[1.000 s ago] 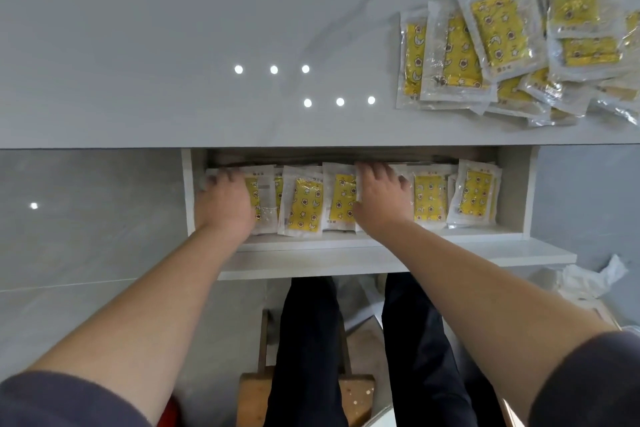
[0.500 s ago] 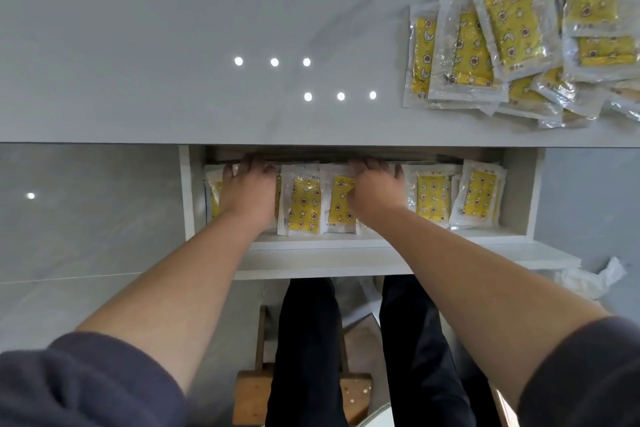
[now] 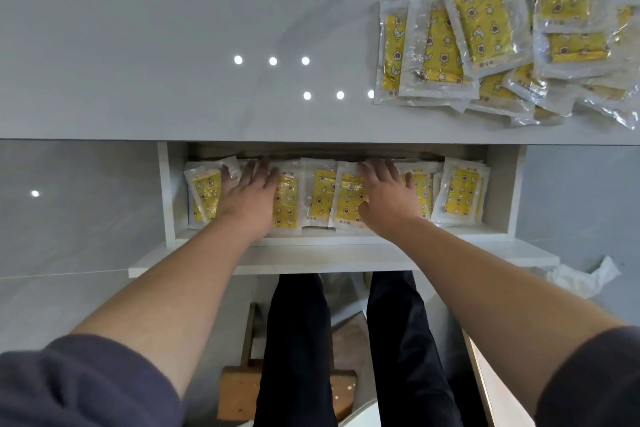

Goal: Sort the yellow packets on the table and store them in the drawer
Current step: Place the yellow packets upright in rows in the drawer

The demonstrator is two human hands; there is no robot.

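A row of yellow packets in clear wrappers lies side by side in the open white drawer under the table edge. My left hand rests flat on the packets near the left end, fingers spread. My right hand lies flat on packets right of the middle, fingers spread, holding nothing. The packet at the right end is uncovered. A loose heap of several more yellow packets sits on the grey table at the far right.
The drawer's side walls flank the row. Below are my dark trousers and a wooden stool. Crumpled white plastic lies on the floor at the right.
Both hands have slid slightly right and opened flatter over the packets; the leftmost packet is now uncovered. The view has shifted a little.
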